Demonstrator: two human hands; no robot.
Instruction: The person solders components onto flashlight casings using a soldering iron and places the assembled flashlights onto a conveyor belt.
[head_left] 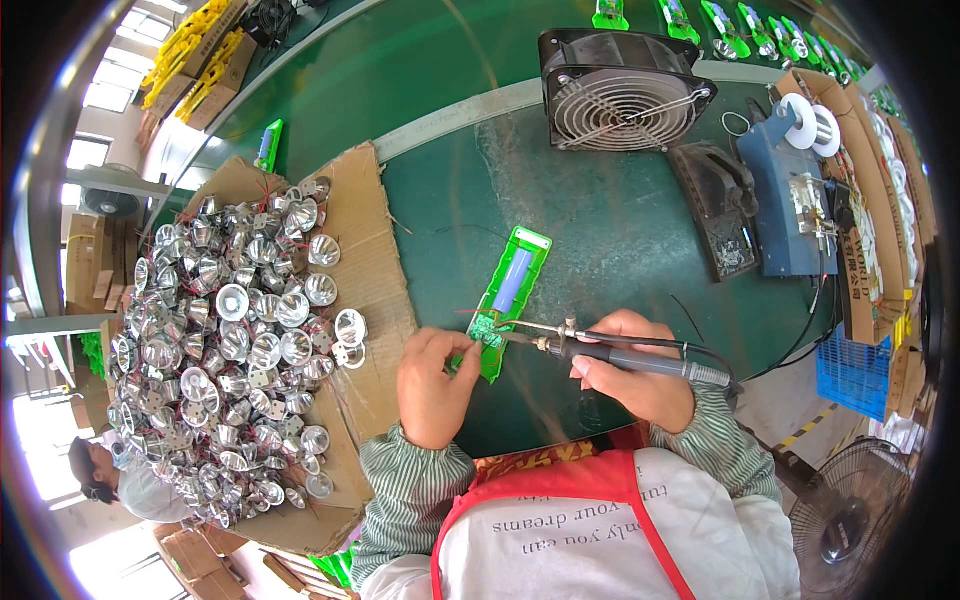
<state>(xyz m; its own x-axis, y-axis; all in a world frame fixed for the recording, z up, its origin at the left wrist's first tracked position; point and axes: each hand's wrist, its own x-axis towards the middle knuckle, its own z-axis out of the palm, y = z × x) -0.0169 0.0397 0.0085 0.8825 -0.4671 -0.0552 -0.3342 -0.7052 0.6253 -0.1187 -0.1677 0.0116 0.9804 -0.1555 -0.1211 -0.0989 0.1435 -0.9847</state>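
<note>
Green worktop [450, 200] spreads beneath your hands, and on it, just in front of you, lies a green plastic housing [537, 272], slanting with its far end to the right. A blue cylindrical battery cell [514, 280] sits in its far part, and a small green circuit board [485, 328] in its near part, with a thin red wire beside it.

Your left hand [435, 385] is at the board's left side, its fingers bent and the thumb and forefinger close together at the edge; you cannot tell from here whether they pinch a wire or only steady the housing. Your right hand [645, 375] is closed around the grey handle of a soldering iron [620, 357], whose tip reaches left to the board. The iron and its thin metal feed tube [540, 326] cross over the housing's right edge, covering part of it.

To your left, a cardboard sheet [375, 290] bears a heap of shiny reflectors [233, 302]. Beyond the housing, to the right, stand a square black fan [625, 105], a dark stand [715, 210] and a blue solder feeder [780, 200] with white-rimmed spools [815, 125]. More green housings [725, 30] line the far side.
</note>
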